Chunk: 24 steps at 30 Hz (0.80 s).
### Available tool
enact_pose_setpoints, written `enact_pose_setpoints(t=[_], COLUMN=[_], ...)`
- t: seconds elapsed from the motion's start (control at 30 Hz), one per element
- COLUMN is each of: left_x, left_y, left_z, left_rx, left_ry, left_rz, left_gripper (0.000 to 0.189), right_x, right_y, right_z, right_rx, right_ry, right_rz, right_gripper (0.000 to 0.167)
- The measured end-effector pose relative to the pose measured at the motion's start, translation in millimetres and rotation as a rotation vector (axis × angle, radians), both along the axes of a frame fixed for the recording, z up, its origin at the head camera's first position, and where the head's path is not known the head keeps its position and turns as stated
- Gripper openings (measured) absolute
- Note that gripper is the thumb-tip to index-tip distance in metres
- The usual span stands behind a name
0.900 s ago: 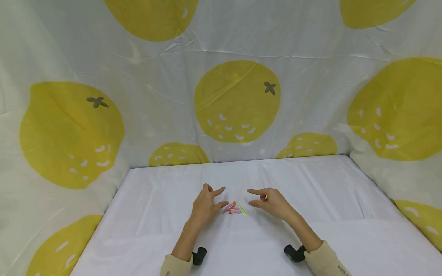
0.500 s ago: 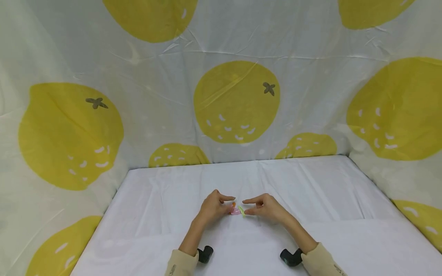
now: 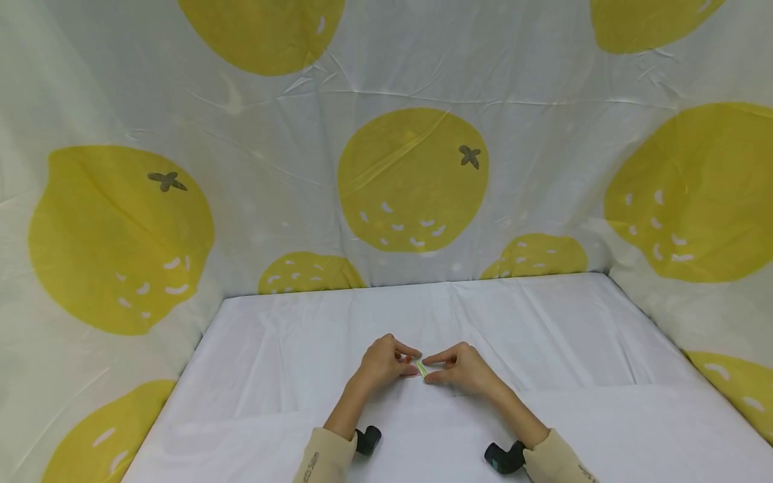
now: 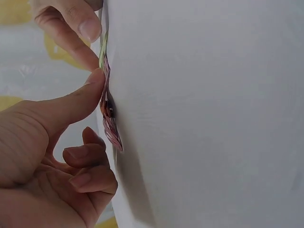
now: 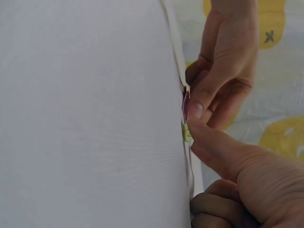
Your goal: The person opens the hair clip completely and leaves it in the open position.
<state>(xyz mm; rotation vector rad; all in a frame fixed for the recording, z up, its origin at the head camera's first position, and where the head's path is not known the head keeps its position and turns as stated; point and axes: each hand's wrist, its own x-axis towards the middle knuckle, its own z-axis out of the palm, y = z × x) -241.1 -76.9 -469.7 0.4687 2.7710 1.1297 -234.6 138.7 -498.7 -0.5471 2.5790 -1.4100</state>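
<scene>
A small heap of snap hair clips lies on the white cloth between the two hands. Its green hair clip [image 3: 421, 367] is plainest, leaning diagonally nearest the right hand. Pink hair clips [image 4: 113, 135] and an orange piece [image 4: 108, 109] show in the left wrist view, low along the cloth. My left hand [image 3: 380, 361] reaches in from the left, its thumb tip against the heap and index finger extended beyond it. My right hand [image 3: 470, 367] comes from the opposite side, thumb and index finger spread around the green clip's near side. In the head view, the left fingers hide most pink clips.
A creased white cloth [image 3: 290, 376] covers the table. Behind it and at both sides hang curtains [image 3: 272, 168] printed with big yellow lemons. Black wrist-camera mounts [image 3: 506, 457] sit below both wrists, near beige sleeves [image 3: 329, 456].
Both hands have moved inward toward each other and closed in around the hair clips. The left fingers now cover most of the pink ones. The green clip lies nearly where it was.
</scene>
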Motion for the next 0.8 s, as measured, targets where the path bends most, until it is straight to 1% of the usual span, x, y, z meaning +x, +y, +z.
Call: enact_pose_setpoints(t=[0.2,0.47,0.6,0.8], left_x=[-4.7,-6.7,-6.8,-6.4], left_y=[0.0,-1.7,-3.5,-5.1], left_z=[0.4,-1.7,-3.3,-6.2], left_rx=[-0.001,0.035,0.067,0.121], left_ry=[-0.031,-0.041,-0.053,-0.084], left_rz=[-0.012,-0.014,0.001,0.049], left_gripper=[0.025,0.019,0.014,0.010], right_x=[1.8,2.3,1.9,1.2], right_y=[-3.4,-4.9,-3.6,-2.8], right_z=[-1.6,-1.1,-1.2,-2.1], right_rx=[0.000,-0.020,-0.032,-0.053], right_ry=[0.003,0.026,0.037,0.037], right_rz=[-0.059,-0.077,-0.065,-0.071], right_gripper=[0.031,0.019,0.016,0.014])
